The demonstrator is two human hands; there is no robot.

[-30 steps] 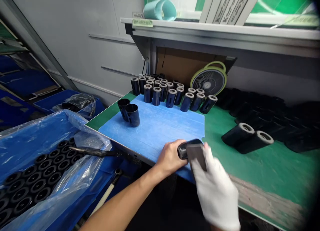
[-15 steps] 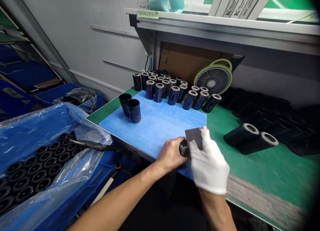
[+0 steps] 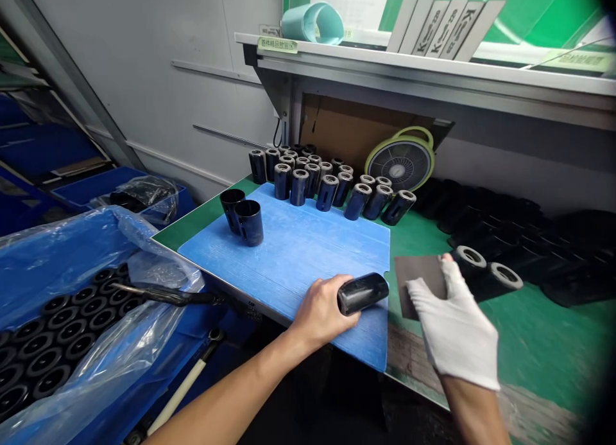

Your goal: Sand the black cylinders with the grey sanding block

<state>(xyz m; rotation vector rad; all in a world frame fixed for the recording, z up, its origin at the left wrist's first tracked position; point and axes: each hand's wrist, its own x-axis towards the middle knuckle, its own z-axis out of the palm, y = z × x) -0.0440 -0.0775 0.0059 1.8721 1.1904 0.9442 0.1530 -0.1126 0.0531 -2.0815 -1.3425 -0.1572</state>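
My bare left hand point(image 3: 320, 313) grips one end of a glossy black cylinder point(image 3: 364, 293), which lies nearly level over the front right of the blue mat point(image 3: 308, 246). To its right, my white-gloved right hand point(image 3: 457, 326) pinches a thin dark grey sheet point(image 3: 421, 281) between thumb and fingers, apart from the cylinder. Two open-topped black cups point(image 3: 250, 223) stand on the mat's left part. Several black cylinders with pale rims point(image 3: 328, 193) stand in rows along the mat's back edge. Beyond the gloved hand are two more rimmed cylinders point(image 3: 500, 280).
A green-rimmed fan point(image 3: 400, 165) stands at the back under a shelf point(image 3: 409, 66) bearing small boxes and a teal roll point(image 3: 312, 22). More dark parts fill the right rear. At left, a blue bin lined with clear plastic point(image 3: 158, 316) holds many black parts; a tool with a pale handle point(image 3: 178, 397) lies below.
My right hand has moved right with the grey sheet, away from the cylinder. The cylinder in my left hand now shows its full length, pointing right. The view has shifted slightly.
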